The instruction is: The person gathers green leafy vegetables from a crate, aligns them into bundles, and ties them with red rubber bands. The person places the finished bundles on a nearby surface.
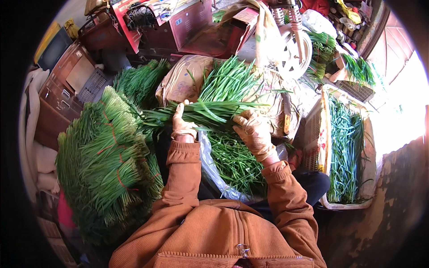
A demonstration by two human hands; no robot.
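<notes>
My left hand point(182, 122), in a thin pale glove, grips a bunch of garlic chives point(207, 112) held crosswise before me. At the right end of that bunch is my right hand point(253, 132), gloved alike, its fingers curled against the leaves; whether they pinch any is hidden. Below both hands, loose green trimmings point(238, 160) fill a clear plastic bag point(212, 167) between my legs. Just beyond, a pile of loose chives point(231, 80) lies on a cardboard-covered surface point(184, 80). To its right rests a knife point(286, 114) with a yellowish handle end.
Tied chive bundles point(110, 150) are stacked high at my left, with more point(142, 78) behind them. On the right stands a white plastic crate point(325, 134) holding chives point(345, 150). A wheel point(295, 50) and a red metal vehicle body point(191, 30) stand ahead.
</notes>
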